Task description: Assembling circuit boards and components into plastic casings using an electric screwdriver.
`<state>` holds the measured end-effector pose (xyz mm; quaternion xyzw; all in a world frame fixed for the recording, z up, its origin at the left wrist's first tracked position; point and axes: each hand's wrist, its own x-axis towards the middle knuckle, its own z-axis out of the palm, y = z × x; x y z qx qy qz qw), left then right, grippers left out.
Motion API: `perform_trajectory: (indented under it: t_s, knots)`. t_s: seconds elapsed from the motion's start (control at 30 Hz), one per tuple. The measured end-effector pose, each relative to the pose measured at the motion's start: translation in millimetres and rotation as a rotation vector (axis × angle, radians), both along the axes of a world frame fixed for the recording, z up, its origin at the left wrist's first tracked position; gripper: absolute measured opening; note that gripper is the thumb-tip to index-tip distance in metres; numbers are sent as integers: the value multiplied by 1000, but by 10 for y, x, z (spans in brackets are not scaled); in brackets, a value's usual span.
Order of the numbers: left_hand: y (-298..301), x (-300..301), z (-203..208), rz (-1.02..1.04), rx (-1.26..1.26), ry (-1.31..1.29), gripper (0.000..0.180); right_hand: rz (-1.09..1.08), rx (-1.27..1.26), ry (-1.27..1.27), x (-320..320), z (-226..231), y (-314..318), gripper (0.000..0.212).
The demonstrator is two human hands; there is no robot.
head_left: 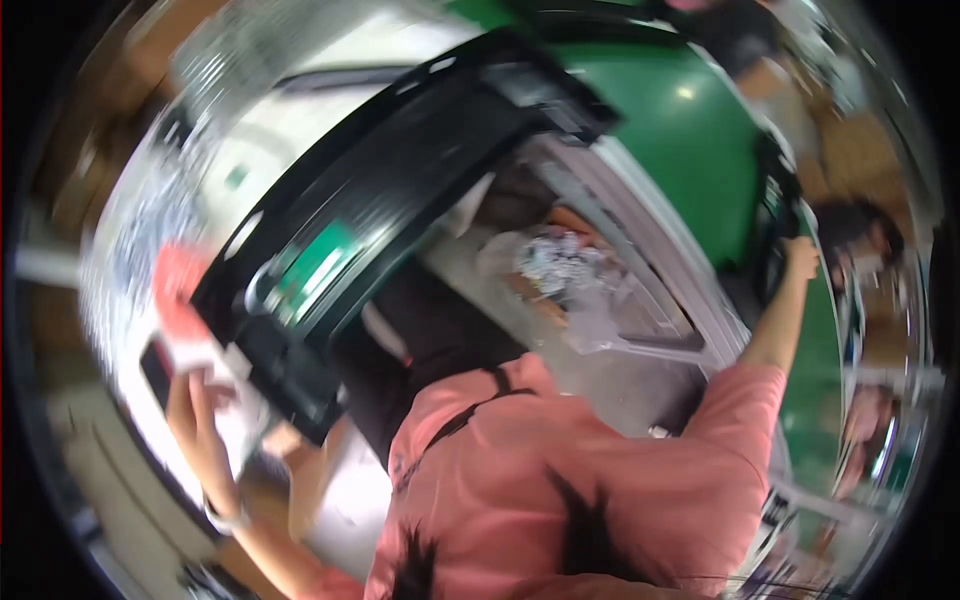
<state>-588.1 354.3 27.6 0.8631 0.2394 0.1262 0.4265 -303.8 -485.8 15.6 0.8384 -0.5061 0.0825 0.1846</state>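
A long black plastic panel (400, 140) lies slantwise in front of me, with a green and silvery piece (315, 265) near its lower left end. My left hand (205, 405) is to the left of that end, blurred, with its fingers apart and nothing visible in them. Close to its fingertips is a dark flat object (157, 370), too smeared to name. At the far right, my right hand (800, 262) is closed on the edge of a black plastic part (772, 225) on the green mat (660, 120). Its fingertips are partly hidden.
Below a pale table frame (660, 215) is a bin-like space with crumpled plastic and scraps (570, 265). Clear plastic wrap (150, 220) and a pinkish-red item (180, 290) lie at the left. Other people (740, 40) are at the upper right; cardboard boxes stand around.
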Motion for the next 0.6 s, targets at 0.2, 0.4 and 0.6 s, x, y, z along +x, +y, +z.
perform_trajectory:
  t_s: [0.2,0.4,0.6]
  knots:
    - [-255,228,-379,-38,-327,113,50,450,408,-349,-1042,-426,-1216,47]
    - [-724,400,-165,-86,-1263,-107,62,452,769,-667,-1330,-490,-1054,27]
    - [-1673,1474,133,-300,-1015,-18,33,530,968,-1286,-1447,-383,-462,22]
